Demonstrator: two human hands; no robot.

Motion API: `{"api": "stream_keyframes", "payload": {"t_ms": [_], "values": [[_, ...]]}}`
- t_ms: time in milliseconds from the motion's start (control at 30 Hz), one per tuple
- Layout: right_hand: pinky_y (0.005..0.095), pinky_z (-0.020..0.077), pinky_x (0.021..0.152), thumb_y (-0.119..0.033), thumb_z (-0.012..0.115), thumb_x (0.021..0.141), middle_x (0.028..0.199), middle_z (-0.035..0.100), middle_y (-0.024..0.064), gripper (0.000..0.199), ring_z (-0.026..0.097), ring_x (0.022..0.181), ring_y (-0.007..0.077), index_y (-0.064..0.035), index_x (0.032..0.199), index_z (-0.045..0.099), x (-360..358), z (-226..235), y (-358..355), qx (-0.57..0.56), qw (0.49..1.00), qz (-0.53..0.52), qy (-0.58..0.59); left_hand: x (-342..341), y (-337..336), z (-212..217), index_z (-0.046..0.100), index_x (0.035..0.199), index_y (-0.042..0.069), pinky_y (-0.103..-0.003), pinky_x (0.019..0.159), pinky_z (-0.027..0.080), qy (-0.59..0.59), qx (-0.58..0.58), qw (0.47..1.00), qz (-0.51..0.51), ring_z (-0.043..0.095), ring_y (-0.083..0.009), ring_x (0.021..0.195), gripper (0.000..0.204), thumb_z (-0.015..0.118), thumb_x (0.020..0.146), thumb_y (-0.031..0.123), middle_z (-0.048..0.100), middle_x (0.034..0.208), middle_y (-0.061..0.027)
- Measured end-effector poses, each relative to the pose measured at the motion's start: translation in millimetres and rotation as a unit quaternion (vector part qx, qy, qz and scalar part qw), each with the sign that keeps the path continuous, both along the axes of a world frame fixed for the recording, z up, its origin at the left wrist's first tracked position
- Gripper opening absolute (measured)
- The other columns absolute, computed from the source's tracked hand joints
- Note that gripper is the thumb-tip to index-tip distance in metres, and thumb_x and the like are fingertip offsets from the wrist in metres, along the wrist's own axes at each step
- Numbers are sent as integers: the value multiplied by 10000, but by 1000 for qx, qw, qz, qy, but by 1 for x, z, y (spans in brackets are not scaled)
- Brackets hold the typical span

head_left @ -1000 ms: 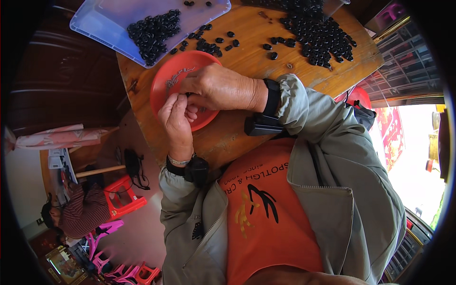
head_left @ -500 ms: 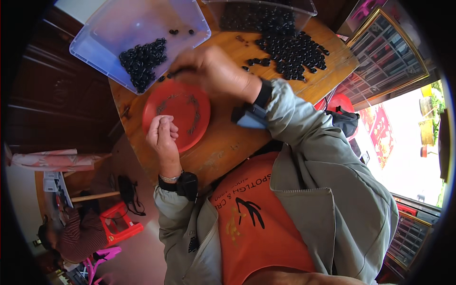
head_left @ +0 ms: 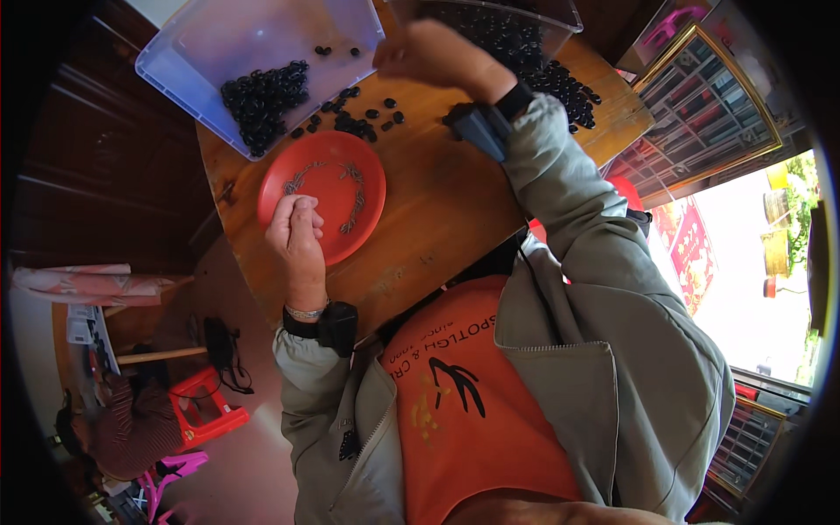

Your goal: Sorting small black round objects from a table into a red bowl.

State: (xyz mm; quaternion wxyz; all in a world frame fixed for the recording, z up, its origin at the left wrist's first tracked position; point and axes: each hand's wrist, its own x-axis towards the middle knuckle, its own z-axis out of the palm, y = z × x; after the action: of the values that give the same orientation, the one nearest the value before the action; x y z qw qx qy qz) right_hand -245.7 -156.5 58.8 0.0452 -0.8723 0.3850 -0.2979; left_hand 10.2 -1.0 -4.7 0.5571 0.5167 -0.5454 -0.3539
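My left hand (head_left: 296, 226) is closed over the near left part of a red plate (head_left: 337, 245), its fingers curled together; whatever they may hold is hidden. Small thin metal pieces (head_left: 355, 197) lie in a ring on that plate. Farther off, my right hand (head_left: 433, 57) hangs over the far side of the wooden table, fingers bent and slightly smeared by motion. Loose black oval pieces (head_left: 354, 125) are scattered below it, between the plate and a translucent plastic bin (head_left: 197, 122). Inside that bin lies a heap of similar black pieces (head_left: 262, 101).
A second clear bin (head_left: 560, 31) at the far right is filled with black pieces, and more black pieces (head_left: 573, 92) spill onto the table (head_left: 420, 219) beside it. A red stool (head_left: 206, 407) stands on the floor at the left. Gold-framed glass doors (head_left: 713, 105) are at the right.
My right hand has moved away and to the right from beside the plate. Several black pieces now lie scattered on the table where it was. My left hand stays by the plate.
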Motion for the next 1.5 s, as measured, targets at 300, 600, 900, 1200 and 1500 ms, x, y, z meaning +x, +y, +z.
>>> {"api": "stream_keyframes", "payload": {"t_ms": [300, 600, 900, 1200, 1500], "values": [[404, 508, 708, -167, 603, 709, 838, 658, 135, 153, 634, 806, 333, -94, 809, 692, 36, -51, 12, 100, 977, -57, 177, 1, 1, 5, 579, 830, -5, -194, 524, 362, 0, 20, 1000, -11, 463, -57, 605, 204, 476, 917, 148, 494, 659, 4], [417, 504, 739, -102, 606, 693, 856, 656, 174, 174, 631, 849, 347, -42, 839, 679, 31, -55, 14, 111, 973, -60, 191, 0, 0, 2, 585, 843, -7, -203, 529, 371, -7, 21, 1000, -16, 470, -66, 610, 204, 483, 916, 153, 521, 670, -4], [316, 492, 720, -97, 637, 762, 834, 671, 109, 161, 639, 788, 223, -25, 904, 656, 51, -36, 36, 203, 961, 134, -134, -2, -2, 1, 584, 924, 7, -206, 530, 382, -20, 7, 1000, -4, 475, -64, 613, 201, 476, 926, 177, 514, 664, 1], [261, 495, 751, -58, 650, 799, 846, 677, 72, 138, 633, 808, 135, 3, 922, 645, 100, -36, 77, 298, 900, 244, -206, 4, -7, -3, 517, 859, 31, -206, 517, 368, -5, 22, 999, -34, 451, -64, 582, 167, 464, 929, 173, 503, 674, -2], [254, 498, 748, -75, 656, 808, 823, 665, 50, 120, 628, 797, 110, 0, 900, 638, 109, -43, 77, 288, 897, 220, -254, 7, -7, 3, 517, 865, 47, -190, 516, 358, 75, 51, 995, -49, 445, -50, 576, 153, 463, 922, 179, 516, 671, -1]]}}
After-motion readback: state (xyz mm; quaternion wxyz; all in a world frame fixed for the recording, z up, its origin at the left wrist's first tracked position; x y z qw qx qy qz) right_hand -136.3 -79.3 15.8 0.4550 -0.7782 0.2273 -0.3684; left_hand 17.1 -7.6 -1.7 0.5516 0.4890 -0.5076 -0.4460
